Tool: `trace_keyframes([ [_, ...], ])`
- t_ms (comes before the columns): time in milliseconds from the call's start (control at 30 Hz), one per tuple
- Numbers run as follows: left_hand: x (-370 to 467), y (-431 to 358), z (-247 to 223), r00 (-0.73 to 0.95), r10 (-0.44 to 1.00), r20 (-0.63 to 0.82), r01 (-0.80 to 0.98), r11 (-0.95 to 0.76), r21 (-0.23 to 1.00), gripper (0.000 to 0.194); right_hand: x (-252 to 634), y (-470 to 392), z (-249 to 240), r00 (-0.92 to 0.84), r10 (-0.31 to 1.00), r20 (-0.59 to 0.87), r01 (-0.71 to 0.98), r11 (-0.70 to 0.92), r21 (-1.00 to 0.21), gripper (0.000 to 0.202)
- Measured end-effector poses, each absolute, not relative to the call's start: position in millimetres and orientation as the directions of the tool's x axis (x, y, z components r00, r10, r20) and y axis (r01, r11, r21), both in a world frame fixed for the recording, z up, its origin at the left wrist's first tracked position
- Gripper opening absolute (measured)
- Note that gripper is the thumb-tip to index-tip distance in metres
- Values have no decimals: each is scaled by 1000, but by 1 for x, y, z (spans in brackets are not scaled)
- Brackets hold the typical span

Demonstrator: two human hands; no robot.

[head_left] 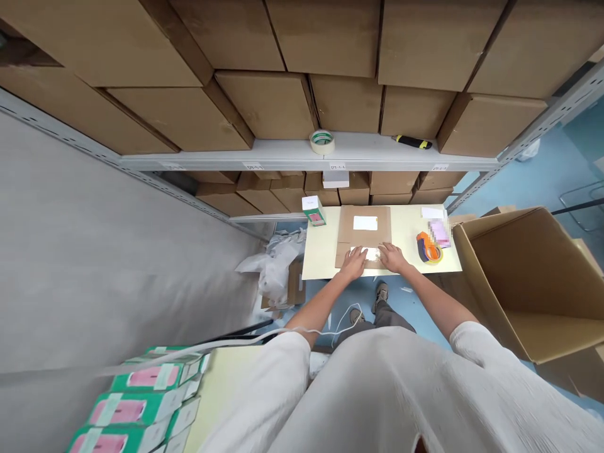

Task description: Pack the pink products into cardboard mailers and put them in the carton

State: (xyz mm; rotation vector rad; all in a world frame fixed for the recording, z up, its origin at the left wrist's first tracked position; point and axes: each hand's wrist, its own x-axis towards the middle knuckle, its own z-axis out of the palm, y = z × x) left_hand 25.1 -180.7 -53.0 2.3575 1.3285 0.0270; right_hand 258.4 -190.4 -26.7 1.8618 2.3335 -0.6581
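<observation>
A flat brown cardboard piece (346, 226), possibly a folded box, lies on the cream tabletop. One white label (365, 223) sits on its upper part. Near its front edge is a second white, shiny strip (372, 253), perhaps a label. My left hand (353, 263) rests on the left end of this strip, fingers stretched out over it. At the right end, my right hand (391, 257) lies with fingers extended and touching the strip and cardboard. Right of it is an orange and blue tape dispenser (427, 248). A green and white box (314, 211) stands at the back left corner.
Shelves (292, 162) packed with brown boxes rise ahead, bearing a tape roll (322, 141) and a yellow-black cutter (413, 142). A large open carton (533, 283) stands right. Green-pink boxes (127, 409) lie lower left. A white cable (226, 343) crosses near my left arm.
</observation>
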Motion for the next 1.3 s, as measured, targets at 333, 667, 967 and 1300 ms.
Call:
trace_keyframes([
  [333,39,-152,-76,405,844,-351,879,-253,405,60,282,-114,-50,-340,825,-452,924,204,-322,56],
  [667,62,-145,-96,349,807,-477,899,-144,413,62,274,-59,-85,-406,744,-531,912,290,-291,63],
  [967,54,-147,-98,374,763,-527,901,-165,401,70,263,-78,-85,-361,709,-605,931,307,-196,74],
  [1300,39,-138,-93,410,743,-529,894,-212,394,78,248,-101,-53,-272,745,-609,961,245,-130,55],
])
